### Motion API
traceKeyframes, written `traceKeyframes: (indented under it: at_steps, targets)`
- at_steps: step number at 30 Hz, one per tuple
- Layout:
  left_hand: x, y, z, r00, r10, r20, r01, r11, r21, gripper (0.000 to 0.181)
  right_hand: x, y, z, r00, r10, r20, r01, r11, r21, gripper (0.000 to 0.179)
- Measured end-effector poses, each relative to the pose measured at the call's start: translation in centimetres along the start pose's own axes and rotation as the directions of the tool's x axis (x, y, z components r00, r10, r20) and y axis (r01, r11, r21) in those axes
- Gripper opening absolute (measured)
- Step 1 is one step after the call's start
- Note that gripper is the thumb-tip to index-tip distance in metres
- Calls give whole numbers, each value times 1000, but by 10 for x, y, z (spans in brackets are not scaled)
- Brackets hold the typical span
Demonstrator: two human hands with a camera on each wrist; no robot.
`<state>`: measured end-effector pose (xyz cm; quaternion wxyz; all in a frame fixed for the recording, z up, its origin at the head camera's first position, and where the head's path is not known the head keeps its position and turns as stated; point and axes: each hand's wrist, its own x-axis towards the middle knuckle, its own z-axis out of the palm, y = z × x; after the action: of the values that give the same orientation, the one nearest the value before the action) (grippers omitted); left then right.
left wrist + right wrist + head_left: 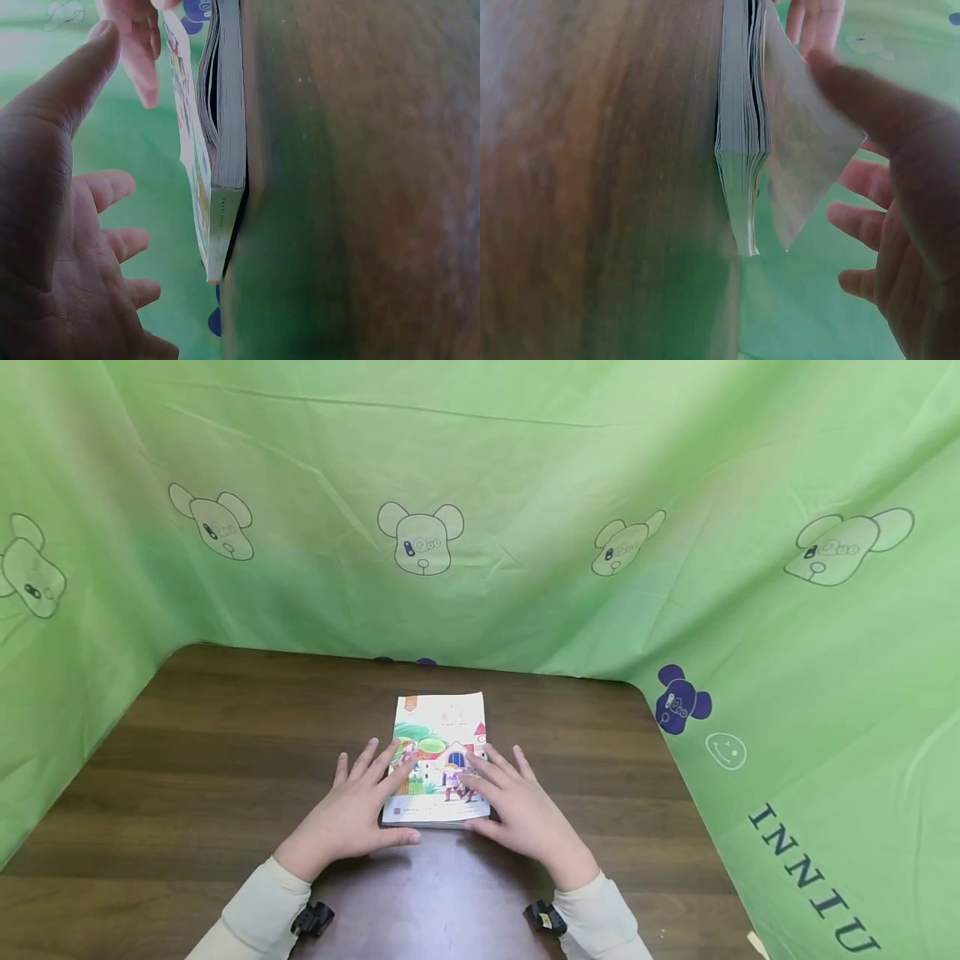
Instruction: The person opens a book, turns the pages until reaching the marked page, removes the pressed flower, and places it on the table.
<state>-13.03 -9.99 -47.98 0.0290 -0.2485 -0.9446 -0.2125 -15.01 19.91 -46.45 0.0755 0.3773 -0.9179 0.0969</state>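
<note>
A thick paperback book (438, 806) with a colourful illustrated cover lies on the wooden table, its pages' edges towards me. My left hand (347, 817) is spread at the book's left side, fingertips reaching over the cover's edge. On the opposite side, my right hand (528, 814) is spread too, its fingertips over the cover's right part. In the left wrist view the left hand's thumb and fingers (124, 244) stand apart beside the spine. The right wrist view shows the front cover (802, 142) standing a little away from the page block (739, 112), near the right fingers; exact contact cannot be told.
The brown wooden table (225, 760) surrounds the book. A green cloth (517, 460) printed with bear heads hangs along the back and both sides. Dark devices are strapped at the left wrist (312, 918) and the right wrist (546, 917).
</note>
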Motion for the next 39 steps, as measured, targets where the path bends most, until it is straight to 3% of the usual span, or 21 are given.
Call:
traceKeyframes:
  at_steps: [7,14,17,23,31,35,39]
  targets:
    - [-1,3,2,998,7,63,-4,999,-53,97,0,-2,3,995,-81,-51,78,995,-54,37]
    - [-3,4,8,991,-6,130,17,997,-80,84,0,-7,2,988,-137,-67,131,988,-88,23]
    - [-3,4,10,990,-10,140,23,995,-98,81,0,-8,2,981,-159,-107,146,982,-122,17]
    - [-1,7,10,991,-30,133,46,992,-117,69,1,-7,1,949,-220,-227,185,969,-163,20]
    - [2,11,13,996,-63,60,67,996,-63,49,4,-8,4,917,-262,-302,206,957,-204,17]
    - [0,12,13,997,-74,36,76,996,-51,44,5,-9,2,900,-259,-351,210,963,-171,17]
    - [-2,13,13,998,-70,-5,70,997,-43,38,6,-9,-2,845,-229,-483,211,973,-92,20]
